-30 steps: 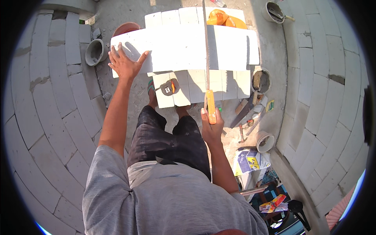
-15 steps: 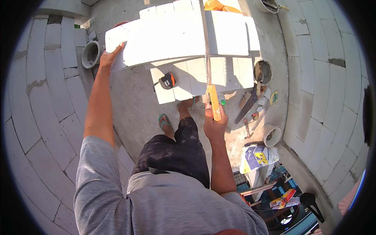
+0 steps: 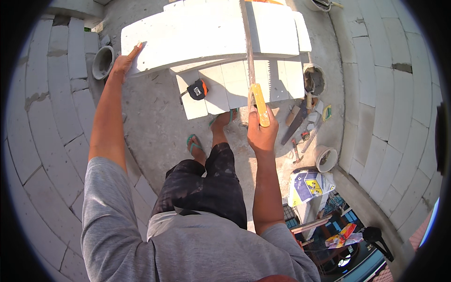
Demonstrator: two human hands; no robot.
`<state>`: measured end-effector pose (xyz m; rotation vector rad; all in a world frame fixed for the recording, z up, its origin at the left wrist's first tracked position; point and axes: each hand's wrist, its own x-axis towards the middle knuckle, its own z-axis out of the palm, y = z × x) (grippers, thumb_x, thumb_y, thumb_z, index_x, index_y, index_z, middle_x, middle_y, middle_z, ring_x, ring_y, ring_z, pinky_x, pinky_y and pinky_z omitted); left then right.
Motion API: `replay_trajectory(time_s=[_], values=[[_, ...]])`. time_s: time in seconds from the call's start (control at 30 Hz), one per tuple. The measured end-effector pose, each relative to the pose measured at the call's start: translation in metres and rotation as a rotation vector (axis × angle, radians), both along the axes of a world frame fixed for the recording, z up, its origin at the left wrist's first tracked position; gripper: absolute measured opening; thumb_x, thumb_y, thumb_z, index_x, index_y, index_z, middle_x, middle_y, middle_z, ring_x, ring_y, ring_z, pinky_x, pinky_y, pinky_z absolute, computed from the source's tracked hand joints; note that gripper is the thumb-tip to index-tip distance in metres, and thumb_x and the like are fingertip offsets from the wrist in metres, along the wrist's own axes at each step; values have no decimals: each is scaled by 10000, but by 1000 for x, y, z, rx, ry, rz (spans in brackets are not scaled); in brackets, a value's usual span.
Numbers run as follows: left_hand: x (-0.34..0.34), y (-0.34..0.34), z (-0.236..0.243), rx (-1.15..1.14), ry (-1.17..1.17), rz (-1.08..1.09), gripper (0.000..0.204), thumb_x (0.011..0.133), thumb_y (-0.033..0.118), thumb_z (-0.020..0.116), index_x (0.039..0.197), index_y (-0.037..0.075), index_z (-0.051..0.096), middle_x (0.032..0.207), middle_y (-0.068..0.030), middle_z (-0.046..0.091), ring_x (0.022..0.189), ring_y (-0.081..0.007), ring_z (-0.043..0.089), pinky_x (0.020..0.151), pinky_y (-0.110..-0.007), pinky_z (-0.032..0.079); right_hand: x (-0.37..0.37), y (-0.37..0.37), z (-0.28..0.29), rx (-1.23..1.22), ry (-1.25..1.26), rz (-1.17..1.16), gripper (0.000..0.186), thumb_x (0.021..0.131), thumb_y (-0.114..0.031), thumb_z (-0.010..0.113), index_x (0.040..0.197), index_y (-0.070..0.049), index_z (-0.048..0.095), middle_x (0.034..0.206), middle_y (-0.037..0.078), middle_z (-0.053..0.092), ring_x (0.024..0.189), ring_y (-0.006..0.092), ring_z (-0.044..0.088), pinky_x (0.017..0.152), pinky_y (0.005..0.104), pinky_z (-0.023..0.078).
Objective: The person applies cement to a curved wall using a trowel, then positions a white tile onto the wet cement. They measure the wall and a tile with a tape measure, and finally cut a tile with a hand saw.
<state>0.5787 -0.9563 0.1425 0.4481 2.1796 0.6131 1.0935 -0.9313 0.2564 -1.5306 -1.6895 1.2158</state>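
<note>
A long white rectangular lightweight concrete block is lying across the top of the view, at twelve o'clock from the person, resting on a lower stack of white blocks. A curved wall of pale grey blocks is running down the nine o'clock side, and another block wall is closing in the three o'clock side. The left hand is reaching to ten o'clock and lying open with fingers spread against the left end of the long block, gripping nothing. The right hand is wrapping tightly around the yellow handle of a long hand saw, whose blade is standing in a cut across the long block at twelve o'clock. A white and blue printed bag is sitting on the floor at four o'clock. A grey round bucket is standing just beside the left hand. A black and orange tape measure is resting on the lower stack, at eleven o'clock from the right hand.
</note>
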Motion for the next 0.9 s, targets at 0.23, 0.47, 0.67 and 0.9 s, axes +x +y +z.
replay_trajectory(time_s=[0.23,0.47,0.67,0.9], values=[[3,-3,1,1,-14,-16,1264,689,941,689,1526,4,552,1559,-246,518,1468,-358,448,1225,-552,251,23,-52,1,-36,-16,-40,150,980,-119,662,920,8,608,683,134,595,598,252,600,612,387,494],[-20,-5,-18,-26,14,-59,1291,684,961,669,1540,5,533,1572,-267,493,1482,-399,428,1223,-565,242,5,-24,-2,87,-24,-3,160,966,-118,672,901,5,594,677,168,596,583,311,611,601,406,495],[2,3,5,-66,-2,-31,1310,682,956,679,1573,14,489,1610,-250,452,1499,-377,400,1220,-553,257,13,-26,-4,18,1,-28,143,948,-112,681,915,9,612,688,179,613,610,331,662,606,411,511],[-8,-3,3,-29,7,-8,1272,700,922,707,1578,27,487,1596,-225,473,1474,-348,429,1205,-551,272,40,-66,2,-27,-39,-5,110,922,-82,680,958,17,648,717,186,654,633,312,702,624,399,541]])
